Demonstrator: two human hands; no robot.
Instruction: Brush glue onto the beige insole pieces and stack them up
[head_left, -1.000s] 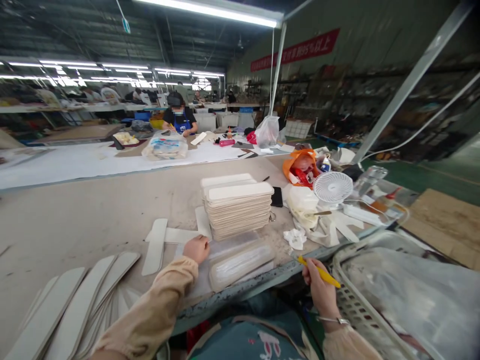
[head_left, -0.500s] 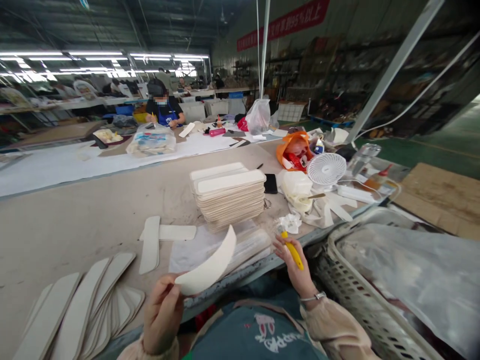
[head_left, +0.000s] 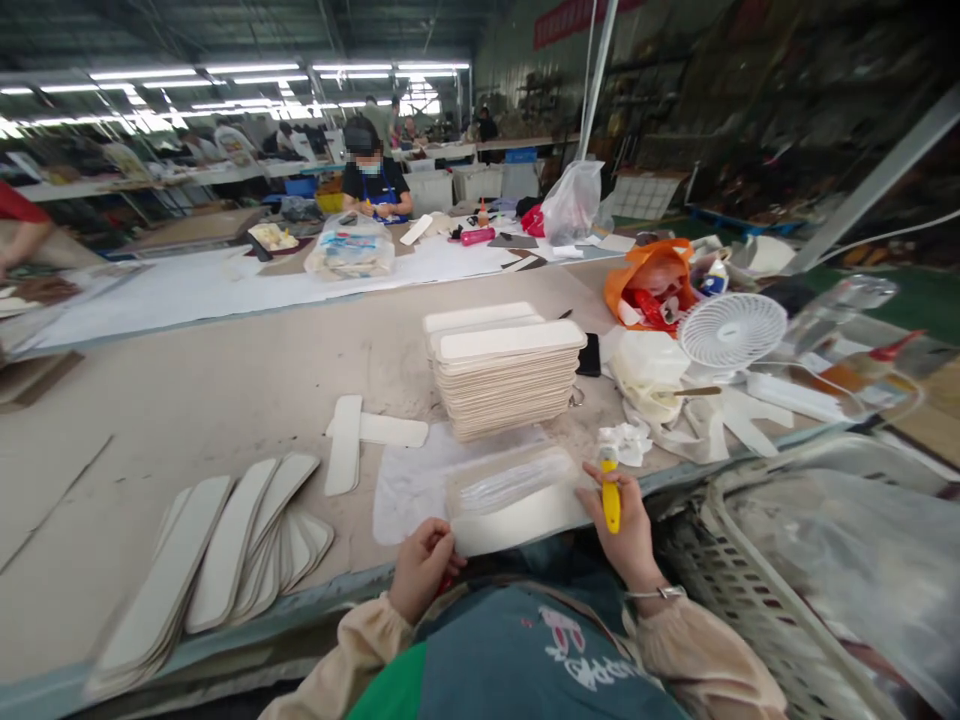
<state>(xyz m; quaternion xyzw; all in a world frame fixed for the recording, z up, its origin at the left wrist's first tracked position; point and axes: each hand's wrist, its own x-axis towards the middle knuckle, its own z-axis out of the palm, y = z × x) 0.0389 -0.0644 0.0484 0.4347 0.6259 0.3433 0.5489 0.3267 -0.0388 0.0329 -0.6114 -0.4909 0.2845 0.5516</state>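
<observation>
Work at the near edge of the table (head_left: 240, 390): a pale strip (head_left: 517, 520) lies between the hands, its long axis running side to side, its right end slightly farther away than its left. The left hand (head_left: 425, 567) pinches the left end between thumb and bent fingers. The right hand (head_left: 624, 515) grips a yellow-handled tool (head_left: 611, 505), its fingertips at the strip's right end, though whether they press on it cannot be told. Both hands are about equally near, one to each end. The strip's near side sits at the table's front edge, just beyond the apron (head_left: 510, 650), leaving little room toward the body. Just beyond the strip, partly covered by it, lies a glossy round-cornered piece (head_left: 514, 482); past that, a tall stack (head_left: 510, 380) limits the reach forward. A fan of strips (head_left: 247, 545) spreads left of the left hand, with wider room farther beyond it. Crumpled paper (head_left: 628, 443) sits just beyond the right hand, and a basket (head_left: 720, 560) crowds it from the right.
</observation>
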